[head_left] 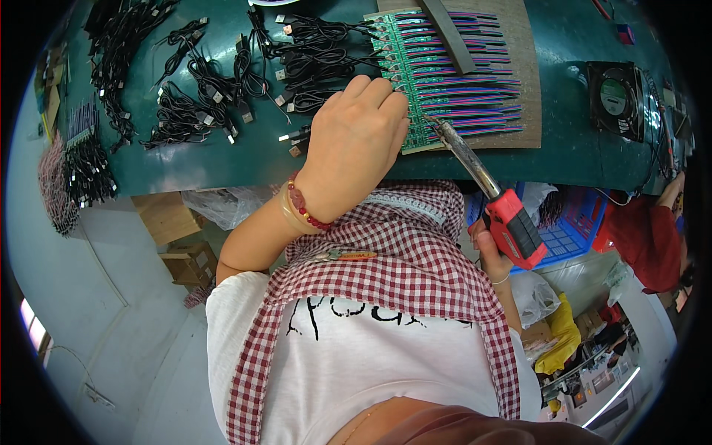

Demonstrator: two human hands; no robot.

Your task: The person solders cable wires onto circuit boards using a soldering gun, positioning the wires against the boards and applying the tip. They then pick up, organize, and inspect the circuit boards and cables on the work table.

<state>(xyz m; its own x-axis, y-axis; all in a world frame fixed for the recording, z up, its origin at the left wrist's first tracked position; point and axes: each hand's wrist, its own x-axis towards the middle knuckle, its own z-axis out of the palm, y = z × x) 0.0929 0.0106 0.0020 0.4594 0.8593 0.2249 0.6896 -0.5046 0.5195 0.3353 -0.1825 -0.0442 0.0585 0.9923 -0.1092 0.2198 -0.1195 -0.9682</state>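
Observation:
My right hand point(488, 248) is closed around the handle of a red and black soldering iron point(512, 226). Its metal shaft points up and left, with the tip close to the lower right side of a row of green circuit boards point(395, 46). My left hand point(360, 130) is over the boards' left edge, fingers curled inward; whatever they pinch is hidden under the hand. Thin multicoloured wires point(475, 95) run right from the boards, and black USB cables point(319, 63) lead off to the left. Across the wires lies a grey bar point(449, 37).
The boards rest on a brown sheet point(530, 81) on a green table point(245, 159). More bundled black cables point(111, 67) lie left. A black fan unit point(615, 100) stands at the right. Below the table edge is a blue crate point(575, 230); another person's red garment point(645, 241) shows at far right.

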